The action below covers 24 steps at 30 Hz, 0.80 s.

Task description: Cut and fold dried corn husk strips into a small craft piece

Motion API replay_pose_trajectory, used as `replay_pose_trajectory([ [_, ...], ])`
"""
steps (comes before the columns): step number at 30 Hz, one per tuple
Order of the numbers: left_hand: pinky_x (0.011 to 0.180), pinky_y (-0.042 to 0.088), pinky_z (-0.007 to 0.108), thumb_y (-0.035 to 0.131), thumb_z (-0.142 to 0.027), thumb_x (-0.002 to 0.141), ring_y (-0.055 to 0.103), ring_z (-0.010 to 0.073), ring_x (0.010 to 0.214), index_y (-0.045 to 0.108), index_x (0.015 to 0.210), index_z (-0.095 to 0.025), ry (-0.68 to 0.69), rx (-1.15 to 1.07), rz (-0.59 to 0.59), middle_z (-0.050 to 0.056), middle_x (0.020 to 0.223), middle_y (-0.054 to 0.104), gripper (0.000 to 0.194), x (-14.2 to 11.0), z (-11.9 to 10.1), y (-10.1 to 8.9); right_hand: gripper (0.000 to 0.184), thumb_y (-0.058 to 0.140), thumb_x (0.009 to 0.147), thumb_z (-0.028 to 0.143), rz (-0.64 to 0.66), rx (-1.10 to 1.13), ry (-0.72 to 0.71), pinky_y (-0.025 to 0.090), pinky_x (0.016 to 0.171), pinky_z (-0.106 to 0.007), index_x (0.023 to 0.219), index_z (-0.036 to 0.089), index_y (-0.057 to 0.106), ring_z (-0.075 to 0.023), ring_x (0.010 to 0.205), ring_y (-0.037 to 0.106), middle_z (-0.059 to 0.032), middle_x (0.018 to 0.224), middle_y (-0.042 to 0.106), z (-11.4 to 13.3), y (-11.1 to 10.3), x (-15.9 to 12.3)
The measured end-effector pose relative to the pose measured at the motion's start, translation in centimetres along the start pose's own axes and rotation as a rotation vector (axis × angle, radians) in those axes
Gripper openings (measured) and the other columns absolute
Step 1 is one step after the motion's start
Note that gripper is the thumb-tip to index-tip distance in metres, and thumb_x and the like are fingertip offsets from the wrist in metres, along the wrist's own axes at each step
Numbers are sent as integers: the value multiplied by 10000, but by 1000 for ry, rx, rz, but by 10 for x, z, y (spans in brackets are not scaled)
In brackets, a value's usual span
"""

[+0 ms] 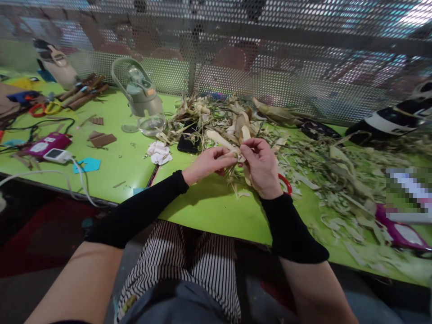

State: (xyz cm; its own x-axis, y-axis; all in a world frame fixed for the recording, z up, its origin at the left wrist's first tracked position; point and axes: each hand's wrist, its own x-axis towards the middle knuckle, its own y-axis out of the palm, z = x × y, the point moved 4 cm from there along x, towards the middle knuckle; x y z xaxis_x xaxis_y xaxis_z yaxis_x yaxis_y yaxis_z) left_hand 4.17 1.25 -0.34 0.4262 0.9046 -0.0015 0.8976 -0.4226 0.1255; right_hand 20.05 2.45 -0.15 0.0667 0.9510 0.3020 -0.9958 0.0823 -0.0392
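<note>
My left hand [211, 163] and my right hand [261, 166] meet over the green table [209, 207], both pinched on a pale dried husk strip [221, 140] that runs up and left from my fingers. More dried husks and leaves [236, 119] are heaped just beyond my hands. A red scissor handle [286, 182] shows beside my right wrist, mostly hidden. Both forearms wear black sleeves.
A tipped water jug [141, 96] lies at the back left, near a black phone [187, 143] and crumpled white paper [159, 153]. Husk scraps [340, 189] cover the right side. A pink device [49, 144], cables and wooden sticks [83, 92] sit left. A perforated metal screen [270, 58] backs the table.
</note>
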Motion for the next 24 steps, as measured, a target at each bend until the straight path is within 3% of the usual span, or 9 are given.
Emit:
replay_pose_trajectory([
  [4, 579, 431, 212, 884, -401, 743, 491, 32, 602, 572, 810, -154, -21, -48, -19, -55, 775, 579, 404, 0, -1, 0, 384, 884, 749, 481, 27, -53, -50, 532, 508, -275, 909, 262, 613, -126, 630, 536, 18, 831, 594, 4, 2, -2],
  [11, 577, 415, 195, 716, -211, 899, 451, 24, 534, 528, 749, -160, -132, 20, -12, -79, 646, 493, 246, 0, 0, -2, 397, 856, 780, 523, 57, -56, -61, 510, 493, -283, 935, 269, 595, -141, 635, 525, 18, 805, 571, 7, 5, -5],
  [14, 602, 447, 202, 648, -172, 932, 492, 38, 555, 527, 778, -163, -167, 101, 45, -70, 657, 507, 196, -1, 3, 0, 404, 842, 795, 539, 34, -73, -101, 494, 510, -282, 938, 266, 581, -143, 660, 530, 11, 830, 572, 7, 4, -4],
  [18, 692, 496, 250, 638, -160, 921, 550, 72, 645, 546, 847, -162, -73, 213, 101, -49, 727, 564, 118, 2, 8, 2, 378, 827, 810, 513, 28, -105, -133, 490, 579, -297, 938, 259, 578, -139, 678, 524, 13, 837, 568, 8, 3, -3],
  [24, 842, 489, 330, 730, -212, 833, 583, 147, 809, 602, 881, -166, 98, 520, 16, 3, 860, 664, 144, 3, 5, -1, 319, 806, 823, 451, 70, -170, -145, 486, 640, -312, 956, 254, 593, -141, 694, 514, 18, 840, 571, 10, 5, -6],
])
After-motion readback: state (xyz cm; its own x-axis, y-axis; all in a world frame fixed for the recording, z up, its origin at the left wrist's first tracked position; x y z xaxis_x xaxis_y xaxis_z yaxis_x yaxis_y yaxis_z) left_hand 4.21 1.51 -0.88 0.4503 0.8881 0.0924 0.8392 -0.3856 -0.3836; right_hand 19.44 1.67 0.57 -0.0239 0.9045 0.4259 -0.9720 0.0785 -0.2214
